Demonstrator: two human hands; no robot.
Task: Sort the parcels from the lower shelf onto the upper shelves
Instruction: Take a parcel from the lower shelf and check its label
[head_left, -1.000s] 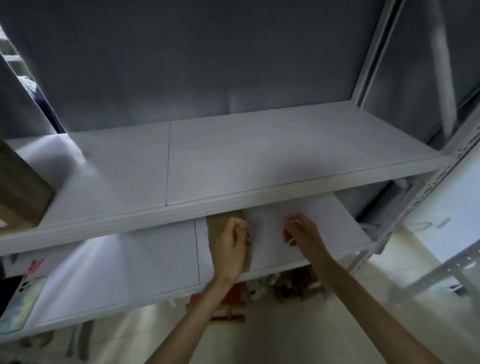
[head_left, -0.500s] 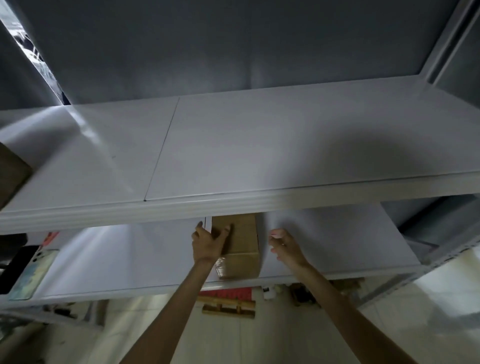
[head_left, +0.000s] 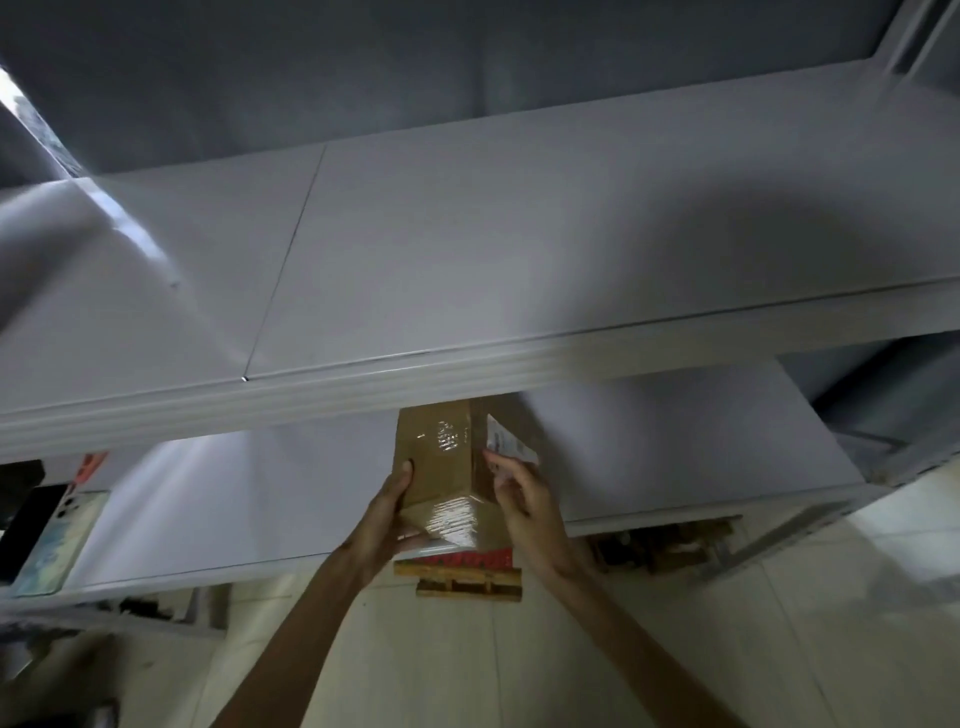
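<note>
While both hands hold it, the brown cardboard parcel (head_left: 447, 467) sits at the front edge of the lower shelf (head_left: 208, 509), near the middle of the shelf's width. Its far end goes under the lip of the upper shelf (head_left: 467, 260), so that end is hidden. The parcel is wrapped with clear shiny tape, and a white label (head_left: 506, 441) is on its right side face.

The left hand (head_left: 382, 519) presses on the left side of the parcel, with the thumb lying on the top face and the palm against the near left corner. The right hand (head_left: 524, 506) holds the right side, with its fingers closed against the face just under the label. So each hand is closed on the parcel, one on each side. I cannot tell if the parcel rests on the shelf or is lifted a little from it.

The upper shelf is a wide white board, and no parcel shows on the part in view. At the far left end of the lower shelf lie two phones (head_left: 47, 540), side by side, well apart from the parcel. Below the shelf, on the tiled floor (head_left: 467, 665), a wooden frame (head_left: 462, 579) with a red part is just under the hands.
</note>
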